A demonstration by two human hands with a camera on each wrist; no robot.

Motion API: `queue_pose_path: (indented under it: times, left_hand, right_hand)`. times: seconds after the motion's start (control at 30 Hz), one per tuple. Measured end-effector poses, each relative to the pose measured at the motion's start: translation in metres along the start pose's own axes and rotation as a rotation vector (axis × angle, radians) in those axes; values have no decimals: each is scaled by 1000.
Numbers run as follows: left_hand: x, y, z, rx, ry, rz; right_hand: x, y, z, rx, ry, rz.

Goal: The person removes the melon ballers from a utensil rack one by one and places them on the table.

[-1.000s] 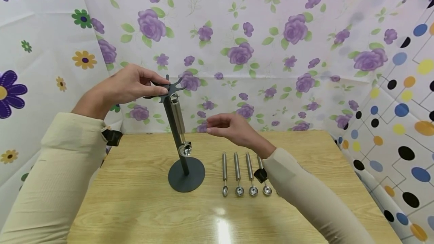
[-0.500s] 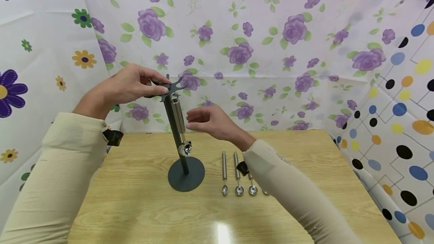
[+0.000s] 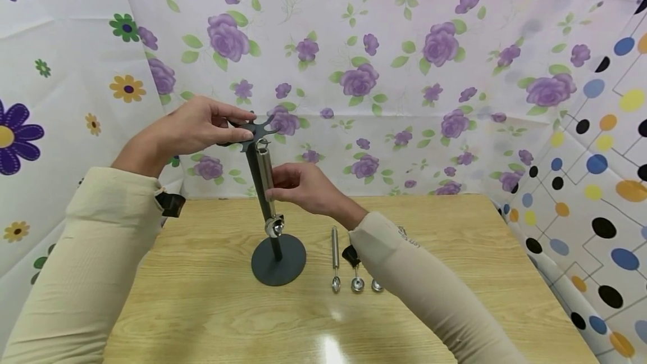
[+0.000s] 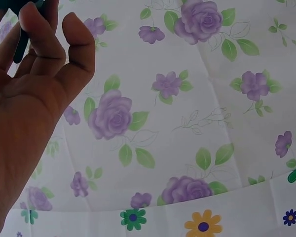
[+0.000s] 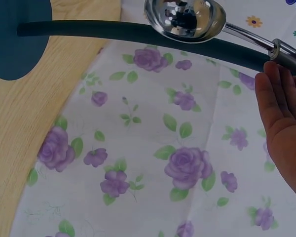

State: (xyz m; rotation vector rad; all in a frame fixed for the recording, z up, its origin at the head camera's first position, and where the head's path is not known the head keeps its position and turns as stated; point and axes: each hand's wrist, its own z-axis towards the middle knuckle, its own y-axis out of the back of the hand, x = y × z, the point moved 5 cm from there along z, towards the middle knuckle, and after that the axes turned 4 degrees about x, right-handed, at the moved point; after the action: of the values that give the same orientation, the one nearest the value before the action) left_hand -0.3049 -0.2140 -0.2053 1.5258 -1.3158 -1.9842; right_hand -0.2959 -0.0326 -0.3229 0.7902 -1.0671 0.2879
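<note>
A dark metal stand (image 3: 290, 268) with a round base and a hooked top stands on the table. My left hand (image 3: 189, 128) pinches its top between thumb and fingers; in the left wrist view that hand (image 4: 34, 94) is at the upper left, a dark hook at the fingers. From one hook hangs a steel scoop (image 3: 266, 170) by a ring at its handle end. My right hand (image 3: 313, 190) pinches the handle's lower part, thumb in front, fingers behind. In the right wrist view, the scoop's shiny bowl (image 5: 185, 19) overlaps the post, and the fingertips (image 5: 272, 71) meet the handle.
Right of the stand, a slim scoop (image 3: 336, 257) with a narrow bowl lies on the wooden table (image 3: 202, 308). Beside it are two round-bowled scoops, partly under the right sleeve. A silvery chain-like thing (image 3: 408, 236) shows behind that sleeve. Floral cloth (image 3: 394, 145) hangs behind.
My right hand has moved left and taken hold of the hanging scoop's handle, its sleeve covering more of the scoops on the table. The left hand stays on the stand.
</note>
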Motion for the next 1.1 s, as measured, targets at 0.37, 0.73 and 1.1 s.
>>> queue_pose_path:
  times: [0.37, 0.73, 1.1]
  left_hand:
    - [-1, 1, 1, 61, -3, 20]
    - [-2, 1, 2, 61, -8, 25]
    - [0, -1, 1, 44, 2, 0]
  right_hand:
    - [2, 1, -6, -9, -3, -42]
    - [5, 8, -15, -32, 9, -53]
    - [5, 13, -27, -59, 1, -38]
